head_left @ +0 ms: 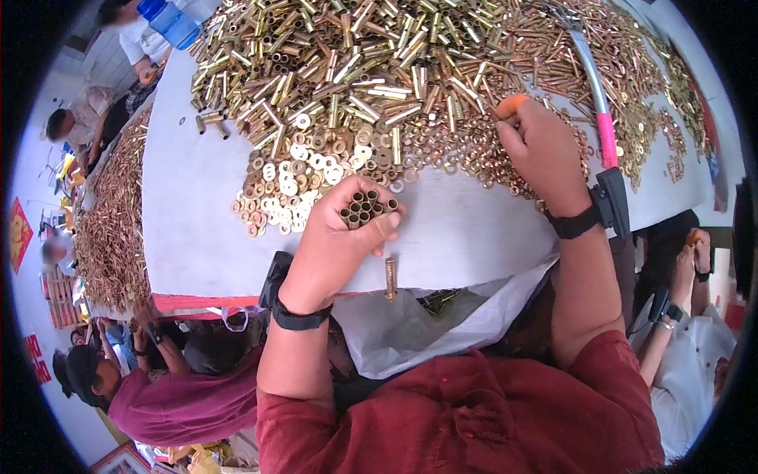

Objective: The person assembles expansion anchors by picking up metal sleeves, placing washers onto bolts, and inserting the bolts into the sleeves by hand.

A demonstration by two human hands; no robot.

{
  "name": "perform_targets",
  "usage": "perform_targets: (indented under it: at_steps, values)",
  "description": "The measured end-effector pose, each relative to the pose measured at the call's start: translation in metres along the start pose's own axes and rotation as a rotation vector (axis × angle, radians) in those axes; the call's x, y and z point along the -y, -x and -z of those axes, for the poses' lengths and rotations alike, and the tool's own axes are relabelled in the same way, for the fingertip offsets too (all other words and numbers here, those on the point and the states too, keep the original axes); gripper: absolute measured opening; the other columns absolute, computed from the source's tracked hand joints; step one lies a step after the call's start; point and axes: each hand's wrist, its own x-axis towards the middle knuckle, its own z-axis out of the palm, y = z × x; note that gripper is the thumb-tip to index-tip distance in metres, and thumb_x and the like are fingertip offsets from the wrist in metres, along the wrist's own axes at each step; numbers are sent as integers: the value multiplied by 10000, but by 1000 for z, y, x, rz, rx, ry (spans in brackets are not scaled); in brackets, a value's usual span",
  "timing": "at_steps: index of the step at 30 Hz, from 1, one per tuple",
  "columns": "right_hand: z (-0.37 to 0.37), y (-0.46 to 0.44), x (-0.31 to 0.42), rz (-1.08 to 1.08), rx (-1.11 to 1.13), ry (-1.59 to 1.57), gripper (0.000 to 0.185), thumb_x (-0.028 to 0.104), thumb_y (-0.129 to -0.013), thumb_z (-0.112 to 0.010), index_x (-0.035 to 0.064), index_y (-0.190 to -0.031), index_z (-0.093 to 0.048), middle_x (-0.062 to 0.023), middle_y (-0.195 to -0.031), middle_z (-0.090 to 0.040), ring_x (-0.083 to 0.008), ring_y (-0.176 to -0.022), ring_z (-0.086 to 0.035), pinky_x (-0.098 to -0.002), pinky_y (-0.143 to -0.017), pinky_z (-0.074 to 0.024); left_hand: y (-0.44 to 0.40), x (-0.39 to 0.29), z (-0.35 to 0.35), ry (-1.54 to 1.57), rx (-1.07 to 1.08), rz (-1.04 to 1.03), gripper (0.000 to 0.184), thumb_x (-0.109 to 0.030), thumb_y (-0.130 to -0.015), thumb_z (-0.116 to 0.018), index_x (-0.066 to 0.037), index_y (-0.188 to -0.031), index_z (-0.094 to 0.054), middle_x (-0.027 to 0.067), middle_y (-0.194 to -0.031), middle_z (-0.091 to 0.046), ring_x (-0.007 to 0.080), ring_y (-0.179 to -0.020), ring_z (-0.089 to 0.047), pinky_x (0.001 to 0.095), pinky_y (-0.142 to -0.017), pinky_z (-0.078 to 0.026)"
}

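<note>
A bundle of several brass tubes point(365, 209) is gripped upright in my left hand point(339, 225), open ends facing up. My right hand point(541, 150) has its fingers curled over the small copper-coloured nuts point(466, 146), with an orange cover on a fingertip; whatever it pinches is too small to make out. Flat brass washers point(316, 162) lie behind my left hand. One brass piece point(391, 279) is by the table's front edge, below that hand. Behind both hands rises a big heap of loose brass tubes point(347, 63).
A metal tool with a pink handle point(606, 138) lies right of my right hand. An open white plastic bag point(395, 332) hangs at the front edge of the table point(178, 237). Another parts heap point(114, 229) and several people are left; a co-worker's hands point(695, 253) show right.
</note>
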Motion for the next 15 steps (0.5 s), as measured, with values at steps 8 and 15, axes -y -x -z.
perform_targets:
  at_steps: [8,15]
  values:
    - [-9,3,58,-174,317,-1159,376,25,-923,-574,37,-1297,-533,31,-876,-603,-17,-734,-514,-175,-620,-408,-2,-1,5,146,-104,-77,220,-63,-864,-740,-32,-1043,-614,7,-884,-624,81,-714,-617,209,-560,-467]
    - [-24,14,89,-152,388,-1374,394,7,-941,-546,16,-1326,-466,-37,-1005,-596,-70,-812,-580,-211,-734,-496,0,-2,12,168,-137,-20,214,-55,-860,-742,-45,-1037,-622,-10,-882,-611,66,-720,-601,205,-554,-450]
